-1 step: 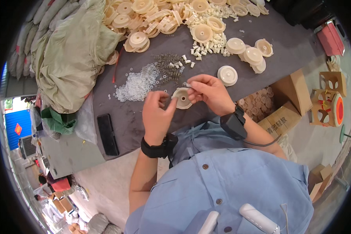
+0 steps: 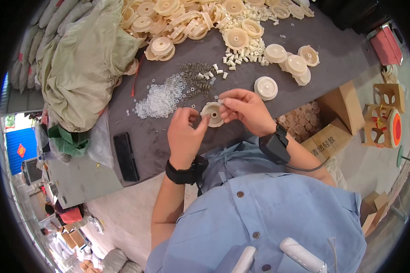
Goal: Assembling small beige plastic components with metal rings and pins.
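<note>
Only a slight shift here: the left hand [image 2: 186, 132] has edged a touch to the right, and its thumb now laps over the left rim of the cup [image 2: 213, 115]. The right hand [image 2: 248, 111] has come a shade nearer and to the right, its fingertips at the cup's right side. The cup itself has hardly budged, so it looks as though the two hands are steadying it, with the work centred on that one piece.

And there it sits, on the near part of the bench [image 2: 151, 143], open side up, a hole in its middle, between the hands. The left hand is half curled, thumb reaching right, fingers bent and a gap between; whether it presses on the cup, I can't tell. The right is pinched, thumb to fingers, on what seems a small pale piece, too tiny to make out.

Both wrists come in from the near side, the right one angled in toward the left. Just to the far left of the cup lie the washers [image 2: 161, 98], with the springs [image 2: 196, 75] beyond; a finished-looking disc [image 2: 266, 88] rests to the right, near the right hand.
</note>
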`<action>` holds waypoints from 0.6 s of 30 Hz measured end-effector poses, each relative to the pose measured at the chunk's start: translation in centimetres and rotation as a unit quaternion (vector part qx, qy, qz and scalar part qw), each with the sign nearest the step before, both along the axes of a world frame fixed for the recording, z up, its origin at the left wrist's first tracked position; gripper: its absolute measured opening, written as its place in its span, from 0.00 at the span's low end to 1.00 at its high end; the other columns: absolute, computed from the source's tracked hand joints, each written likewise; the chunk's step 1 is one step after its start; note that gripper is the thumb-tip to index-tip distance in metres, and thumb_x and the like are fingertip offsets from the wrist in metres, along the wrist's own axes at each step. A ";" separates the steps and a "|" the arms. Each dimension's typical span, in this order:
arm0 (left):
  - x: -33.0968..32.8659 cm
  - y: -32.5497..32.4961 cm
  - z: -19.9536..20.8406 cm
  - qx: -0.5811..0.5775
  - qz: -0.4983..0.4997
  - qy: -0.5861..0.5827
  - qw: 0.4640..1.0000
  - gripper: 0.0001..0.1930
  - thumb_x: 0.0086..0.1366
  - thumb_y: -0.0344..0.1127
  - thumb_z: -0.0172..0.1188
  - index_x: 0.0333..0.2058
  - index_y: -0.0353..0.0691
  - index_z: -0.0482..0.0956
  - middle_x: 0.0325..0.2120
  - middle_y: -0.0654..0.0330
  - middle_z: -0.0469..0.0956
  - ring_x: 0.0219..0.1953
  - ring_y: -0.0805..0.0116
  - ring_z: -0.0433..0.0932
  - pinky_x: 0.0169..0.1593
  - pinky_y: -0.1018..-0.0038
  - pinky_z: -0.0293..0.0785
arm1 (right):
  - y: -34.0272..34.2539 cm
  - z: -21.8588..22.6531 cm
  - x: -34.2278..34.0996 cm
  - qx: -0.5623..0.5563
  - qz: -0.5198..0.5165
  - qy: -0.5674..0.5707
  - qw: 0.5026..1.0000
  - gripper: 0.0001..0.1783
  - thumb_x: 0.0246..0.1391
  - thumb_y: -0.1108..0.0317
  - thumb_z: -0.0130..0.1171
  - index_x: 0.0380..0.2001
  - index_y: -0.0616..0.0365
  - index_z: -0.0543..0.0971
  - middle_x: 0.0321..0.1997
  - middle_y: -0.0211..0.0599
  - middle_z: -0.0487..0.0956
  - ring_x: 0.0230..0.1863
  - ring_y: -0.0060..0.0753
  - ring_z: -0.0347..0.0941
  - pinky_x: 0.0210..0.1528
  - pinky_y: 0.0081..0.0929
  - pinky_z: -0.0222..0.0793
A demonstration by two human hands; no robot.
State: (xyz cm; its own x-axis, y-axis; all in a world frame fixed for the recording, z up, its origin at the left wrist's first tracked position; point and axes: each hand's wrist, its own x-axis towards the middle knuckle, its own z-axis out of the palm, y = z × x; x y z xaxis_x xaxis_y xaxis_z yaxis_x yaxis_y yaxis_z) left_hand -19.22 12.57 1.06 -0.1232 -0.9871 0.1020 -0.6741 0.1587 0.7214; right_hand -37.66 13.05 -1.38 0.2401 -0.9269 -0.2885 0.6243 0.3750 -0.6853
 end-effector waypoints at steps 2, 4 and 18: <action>0.2 0.4 -1.0 0.009 -0.025 -0.099 0.995 0.11 0.49 0.35 0.66 0.25 0.35 0.74 0.19 0.62 0.68 0.23 0.76 0.68 0.26 0.78 0.63 | 0.8 0.0 0.1 0.001 0.030 0.012 0.999 0.11 0.55 0.70 0.53 0.40 0.65 0.73 0.34 0.39 0.77 0.33 0.25 0.76 0.35 0.21 0.74; 0.0 0.4 -1.6 0.018 -0.016 -0.100 0.995 0.12 0.50 0.36 0.65 0.23 0.34 0.73 0.20 0.62 0.69 0.22 0.77 0.68 0.26 0.79 0.64 | 1.6 -0.6 0.3 0.004 0.082 0.040 0.996 0.11 0.55 0.70 0.53 0.41 0.64 0.73 0.32 0.37 0.77 0.31 0.25 0.76 0.34 0.21 0.74; -0.3 1.1 -1.0 0.163 0.008 0.309 0.937 0.06 0.55 0.27 0.61 0.29 0.33 0.73 0.25 0.64 0.74 0.26 0.82 0.71 0.31 0.85 0.67 | 2.1 -0.6 0.9 0.022 0.054 0.042 0.997 0.11 0.55 0.71 0.53 0.40 0.65 0.72 0.34 0.39 0.78 0.34 0.27 0.77 0.35 0.20 0.75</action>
